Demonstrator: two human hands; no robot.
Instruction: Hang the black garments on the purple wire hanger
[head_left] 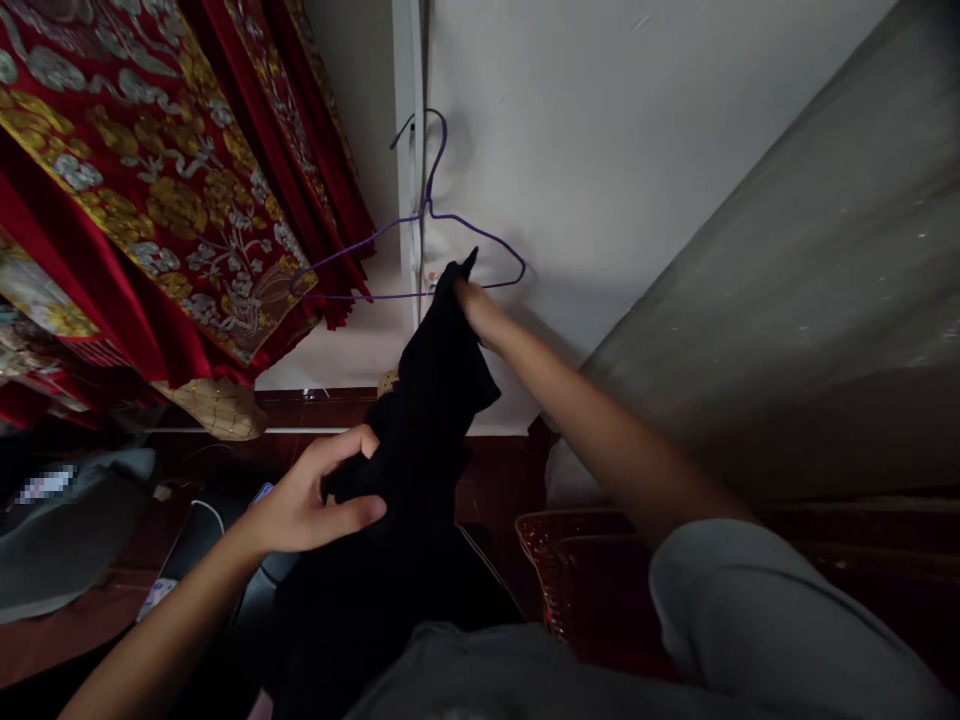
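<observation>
From my remote seat I see the black cloth (439,375) drape below the right hand (480,310), whose buried fingers I can't read, presumably raised to keep it hanging long, while the left hand (300,500) has thumb and forefinger parted beside it, perhaps for steadying, with the purple hanger (429,200) just beyond the right fingers.

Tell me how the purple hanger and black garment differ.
The hanger is purple; the garment is black. The hanger is a thin, open frame; the garment is bunched, soft cloth. The hanger hangs by its hook; the right hand supports the garment. Both show against the pale wall.
</observation>
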